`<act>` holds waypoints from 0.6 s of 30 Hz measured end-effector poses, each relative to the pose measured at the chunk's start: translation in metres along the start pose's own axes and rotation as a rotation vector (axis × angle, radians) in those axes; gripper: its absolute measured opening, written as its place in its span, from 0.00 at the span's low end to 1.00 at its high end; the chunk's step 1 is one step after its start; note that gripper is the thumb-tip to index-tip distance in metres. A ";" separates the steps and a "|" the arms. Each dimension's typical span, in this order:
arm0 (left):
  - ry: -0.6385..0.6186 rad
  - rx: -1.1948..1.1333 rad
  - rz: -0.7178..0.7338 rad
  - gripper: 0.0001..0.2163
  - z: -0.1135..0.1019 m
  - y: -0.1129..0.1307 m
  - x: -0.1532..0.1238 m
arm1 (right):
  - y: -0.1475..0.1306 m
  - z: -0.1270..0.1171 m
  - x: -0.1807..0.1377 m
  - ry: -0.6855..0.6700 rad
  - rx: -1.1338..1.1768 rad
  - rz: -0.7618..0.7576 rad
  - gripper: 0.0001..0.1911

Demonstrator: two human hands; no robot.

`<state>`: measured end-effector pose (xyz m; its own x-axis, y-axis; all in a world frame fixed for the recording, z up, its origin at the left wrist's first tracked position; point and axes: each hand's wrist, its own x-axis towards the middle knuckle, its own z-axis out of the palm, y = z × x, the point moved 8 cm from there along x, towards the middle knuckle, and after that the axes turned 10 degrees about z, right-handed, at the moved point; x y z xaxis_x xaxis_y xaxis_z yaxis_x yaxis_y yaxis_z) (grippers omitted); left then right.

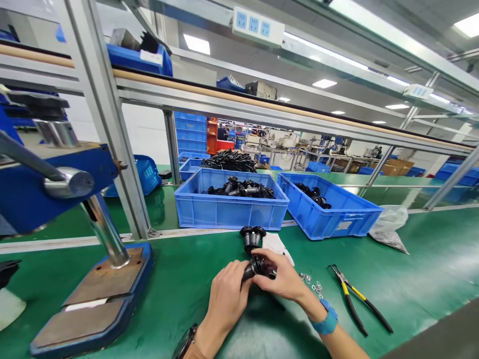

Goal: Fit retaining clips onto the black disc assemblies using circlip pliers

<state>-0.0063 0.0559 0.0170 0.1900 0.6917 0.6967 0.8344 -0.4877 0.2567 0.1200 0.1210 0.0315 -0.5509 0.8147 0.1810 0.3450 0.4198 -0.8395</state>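
Between both hands, just above the green bench, is a black cylindrical part [253, 268] with a flanged end. My left hand [229, 291] is closed around its lower left end. The fingers and thumb of my right hand [281, 274] pinch the flanged end. Close behind my hands, similar black flanged parts [252, 238] stand upright on the bench, beside a white cloth or paper [276, 244]. To the right of my right hand lie several small metal rings [317, 287]. Farther right rest pliers [352, 294] with black and yellow handles, their jaws pointing away.
Two blue bins, one at the middle [232, 213] and one at the right [333, 219], hold black parts. A clear plastic bag [389, 227] lies beside the right bin. On the left stands a blue press [101, 279]. A metal shelf frame [262, 112] crosses above the bench.
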 end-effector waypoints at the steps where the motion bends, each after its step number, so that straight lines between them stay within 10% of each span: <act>1: 0.057 -0.007 -0.058 0.12 -0.003 -0.008 -0.001 | -0.009 -0.005 0.008 0.026 -0.020 -0.004 0.28; 6: 0.248 -0.004 -0.338 0.20 -0.012 -0.047 -0.011 | -0.071 -0.033 0.085 0.231 -0.115 -0.019 0.25; 12: 0.170 -0.040 -0.348 0.15 -0.005 -0.055 -0.014 | -0.132 -0.030 0.194 0.381 -0.197 0.001 0.28; 18: 0.111 0.007 -0.321 0.14 -0.007 -0.056 -0.011 | -0.168 -0.006 0.162 0.302 -0.259 -0.167 0.23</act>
<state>-0.0581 0.0721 -0.0002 -0.1403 0.7474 0.6494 0.8460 -0.2503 0.4708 -0.0230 0.1846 0.2046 -0.3817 0.7914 0.4776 0.4708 0.6111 -0.6363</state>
